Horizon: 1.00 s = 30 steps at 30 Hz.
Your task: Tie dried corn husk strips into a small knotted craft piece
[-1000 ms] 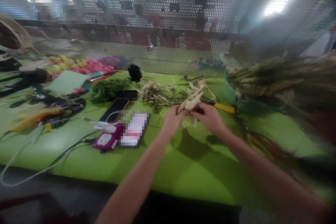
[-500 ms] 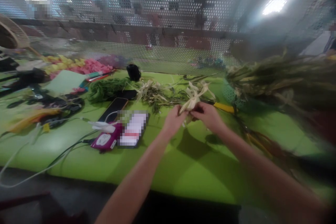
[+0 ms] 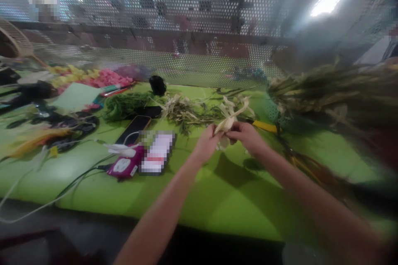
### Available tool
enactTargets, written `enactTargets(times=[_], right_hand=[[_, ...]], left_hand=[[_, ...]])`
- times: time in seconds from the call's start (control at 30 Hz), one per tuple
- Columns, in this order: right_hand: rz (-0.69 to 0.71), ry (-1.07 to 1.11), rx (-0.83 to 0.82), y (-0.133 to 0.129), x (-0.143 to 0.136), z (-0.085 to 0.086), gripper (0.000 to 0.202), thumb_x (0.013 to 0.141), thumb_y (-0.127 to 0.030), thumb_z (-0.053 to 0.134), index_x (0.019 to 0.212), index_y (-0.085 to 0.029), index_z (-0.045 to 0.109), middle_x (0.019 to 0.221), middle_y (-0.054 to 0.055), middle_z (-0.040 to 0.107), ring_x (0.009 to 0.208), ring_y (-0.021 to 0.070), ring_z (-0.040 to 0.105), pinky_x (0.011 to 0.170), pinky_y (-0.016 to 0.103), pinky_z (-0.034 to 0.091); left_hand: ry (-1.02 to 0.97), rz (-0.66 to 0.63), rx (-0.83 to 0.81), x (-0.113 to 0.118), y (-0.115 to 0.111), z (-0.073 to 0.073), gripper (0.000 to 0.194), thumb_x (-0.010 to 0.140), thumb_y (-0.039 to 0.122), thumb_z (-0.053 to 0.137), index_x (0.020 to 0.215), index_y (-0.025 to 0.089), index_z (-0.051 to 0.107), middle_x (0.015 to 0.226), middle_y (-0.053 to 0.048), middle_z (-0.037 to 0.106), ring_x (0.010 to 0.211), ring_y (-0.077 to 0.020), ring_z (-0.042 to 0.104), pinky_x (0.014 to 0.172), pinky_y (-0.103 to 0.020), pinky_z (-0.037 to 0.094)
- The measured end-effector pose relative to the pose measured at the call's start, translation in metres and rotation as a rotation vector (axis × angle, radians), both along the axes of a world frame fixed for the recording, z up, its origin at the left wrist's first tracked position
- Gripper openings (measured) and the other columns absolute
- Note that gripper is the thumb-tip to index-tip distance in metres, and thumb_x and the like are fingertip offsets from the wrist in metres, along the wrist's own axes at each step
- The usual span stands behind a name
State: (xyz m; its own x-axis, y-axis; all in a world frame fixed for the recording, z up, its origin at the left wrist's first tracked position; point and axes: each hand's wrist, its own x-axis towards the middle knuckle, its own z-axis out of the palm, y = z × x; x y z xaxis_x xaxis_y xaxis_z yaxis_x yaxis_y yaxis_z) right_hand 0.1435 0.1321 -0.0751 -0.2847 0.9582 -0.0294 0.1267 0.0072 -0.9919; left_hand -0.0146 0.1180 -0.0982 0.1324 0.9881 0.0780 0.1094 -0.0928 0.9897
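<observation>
Between my two hands is a pale cream artificial flower [image 3: 229, 122] with strip-like petals, held a little above the green table [image 3: 199, 211]. My left hand [image 3: 209, 143] pinches its left side with fingers closed. From the right, my right hand [image 3: 245, 136] grips it close to the centre, thumb and fingertips pressed together. Pale petal ends stick up above the fingers and a few hang below. Just beyond lies a heap of dried-looking cream and green strips [image 3: 180, 109]. What exactly the fingertips press on is too blurred to tell.
A purple power adapter [image 3: 126, 163], a lit phone [image 3: 158, 153] and a dark phone [image 3: 134, 127] lie left. A green bundle [image 3: 126, 105], pink flowers [image 3: 113, 79] and black roll [image 3: 157, 85] sit behind. At right are a yellow-handled tool [image 3: 265, 126] and a teal basket [image 3: 276, 112] with long stems.
The cream flower has turned slightly between my fingers, and its petals sit a bit differently. Both hands have stayed in nearly the same place.
</observation>
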Motion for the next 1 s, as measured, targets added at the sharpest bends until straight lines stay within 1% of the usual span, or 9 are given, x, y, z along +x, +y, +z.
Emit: enactTargets(times=[0.17,0.3,0.4,0.53,0.63,0.77,0.9,0.97,1.0], right_hand=[[0.001,-0.003,0.020,0.000,0.001,0.000,0.016,0.064,-0.027,0.070,0.074,-0.016,0.064,0.066,-0.001,0.059,0.052,0.0084,0.049,0.051,0.023,0.044],[0.003,-0.060,0.073,-0.002,-0.001,0.005,0.018,0.066,-0.028,0.069,0.079,-0.015,0.065,0.068,-0.001,0.060,0.053,0.0093,0.051,0.051,0.024,0.045],[0.012,-0.108,0.117,-0.003,-0.002,0.008,0.020,0.067,-0.027,0.067,0.082,-0.014,0.067,0.070,0.000,0.063,0.054,0.0095,0.051,0.050,0.023,0.045],[0.013,-0.096,0.098,-0.001,-0.001,0.004,0.021,0.066,-0.025,0.066,0.084,-0.014,0.067,0.071,0.000,0.063,0.051,0.0085,0.048,0.048,0.023,0.044],[0.002,-0.027,0.085,-0.001,-0.001,0.000,0.018,0.065,-0.026,0.068,0.079,-0.016,0.064,0.068,-0.001,0.060,0.051,0.0084,0.046,0.047,0.023,0.042],[0.039,0.059,0.099,-0.007,-0.003,0.002,0.018,0.068,-0.031,0.072,0.071,-0.018,0.059,0.063,-0.003,0.054,0.052,0.0084,0.047,0.049,0.023,0.043],[0.109,0.105,0.094,-0.015,-0.005,0.014,0.020,0.075,-0.033,0.071,0.075,-0.018,0.058,0.070,-0.002,0.059,0.060,0.0102,0.056,0.060,0.025,0.049],[0.168,0.153,0.073,-0.019,-0.004,0.025,0.021,0.077,-0.035,0.070,0.077,-0.019,0.057,0.072,0.000,0.062,0.062,0.0123,0.059,0.063,0.029,0.051],[0.187,0.167,0.070,-0.022,-0.002,0.032,0.022,0.077,-0.037,0.070,0.078,-0.020,0.057,0.072,0.000,0.063,0.061,0.0131,0.059,0.062,0.030,0.051]], left_hand=[[0.028,0.034,0.013,0.002,-0.002,0.003,0.012,0.088,0.025,0.052,0.092,0.016,0.058,0.090,-0.006,0.066,0.082,-0.0165,0.058,0.075,-0.029,0.043],[0.074,0.034,0.071,-0.004,-0.001,0.001,0.014,0.087,0.029,0.055,0.092,0.016,0.058,0.090,-0.005,0.066,0.083,-0.0171,0.058,0.076,-0.029,0.043],[0.114,0.051,0.093,-0.006,-0.001,0.003,0.010,0.085,0.026,0.056,0.089,0.017,0.058,0.089,-0.005,0.066,0.084,-0.0177,0.057,0.078,-0.030,0.043],[0.113,0.076,0.105,-0.002,-0.004,0.006,0.007,0.085,0.023,0.057,0.086,0.017,0.058,0.084,-0.004,0.064,0.081,-0.0171,0.056,0.076,-0.029,0.042],[-0.011,0.079,0.055,0.003,-0.003,0.002,0.009,0.085,0.025,0.057,0.085,0.016,0.059,0.082,-0.003,0.063,0.077,-0.0151,0.055,0.072,-0.027,0.041],[-0.264,0.085,-0.108,0.003,0.005,-0.008,0.009,0.080,0.023,0.060,0.084,0.016,0.058,0.073,0.001,0.058,0.063,-0.0101,0.048,0.060,-0.023,0.037],[-0.454,0.094,-0.147,-0.004,0.011,-0.014,0.017,0.072,0.025,0.068,0.081,0.016,0.056,0.068,0.004,0.052,0.053,-0.0062,0.039,0.052,-0.022,0.030],[-0.505,0.136,-0.167,-0.008,0.013,-0.015,0.020,0.070,0.026,0.069,0.079,0.017,0.053,0.067,0.005,0.050,0.051,-0.0049,0.037,0.050,-0.021,0.028],[-0.517,0.174,-0.178,-0.011,0.014,-0.015,0.021,0.070,0.026,0.069,0.078,0.017,0.053,0.067,0.005,0.050,0.051,-0.0042,0.036,0.050,-0.021,0.028]])
